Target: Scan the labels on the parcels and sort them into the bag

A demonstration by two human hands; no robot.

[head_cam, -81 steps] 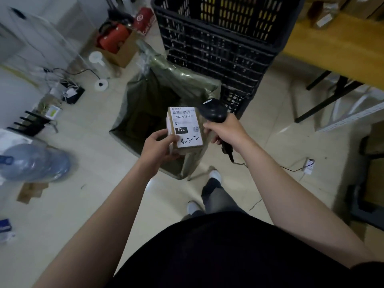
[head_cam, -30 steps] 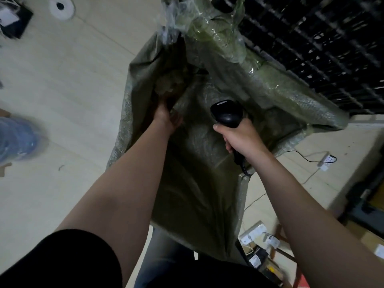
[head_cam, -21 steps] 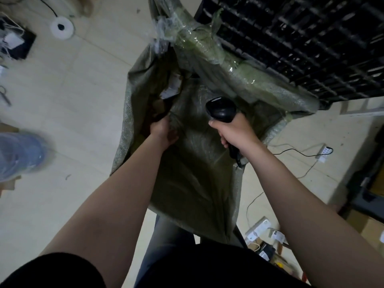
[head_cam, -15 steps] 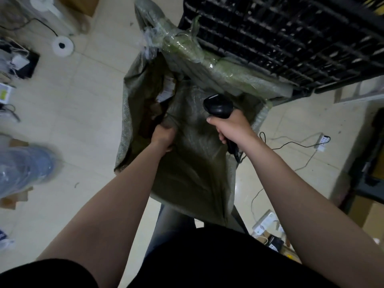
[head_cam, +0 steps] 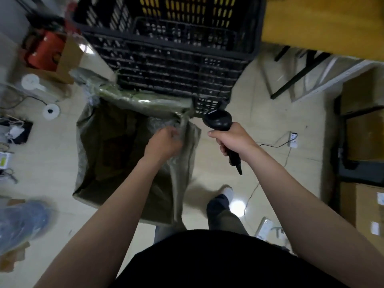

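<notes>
A large olive-green woven bag [head_cam: 89, 154] stands open on the floor in front of me. My left hand [head_cam: 164, 142] is over the bag's right rim, fingers curled; blur hides whether it pinches the fabric. No parcel is in it. Brown parcels lie dimly at the bottom of the bag [head_cam: 116, 146]. My right hand [head_cam: 232, 142] grips a black handheld barcode scanner [head_cam: 218, 120] just right of the bag, its head pointing up and away, its cable trailing to the floor.
A tall black plastic crate [head_cam: 172, 65] stands right behind the bag. A wooden table [head_cam: 322, 23] is at the upper right, cardboard boxes [head_cam: 365, 208] on the right. A red object in a carton [head_cam: 45, 53], cables and a water bottle [head_cam: 20, 221] lie left.
The labelled parcel that my left hand held has gone into the bag. That hand came up out of the bag to its right rim. My view rose and pulled back; the scanner moved right.
</notes>
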